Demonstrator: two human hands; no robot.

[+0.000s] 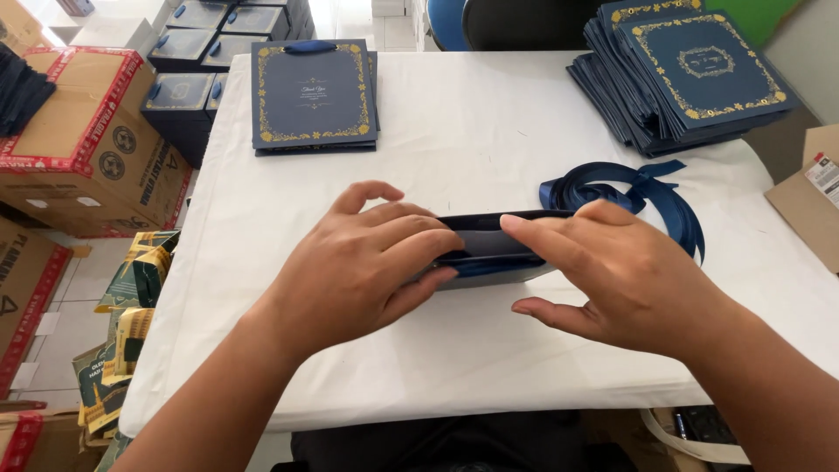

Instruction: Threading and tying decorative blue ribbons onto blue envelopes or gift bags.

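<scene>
2 hands are pressed on a dark blue paper bag (489, 249) lying near the middle of the table (454, 350), toward its front edge: the left hand (363, 267) with fingers curled over the bag's open top, the right hand (625, 275) with fingers together and flat on it. Judged from this, uneven pressure could crease the fold crookedly, and the blue ribbon (629, 197) touching the bag's right end could be caught under it.
</scene>
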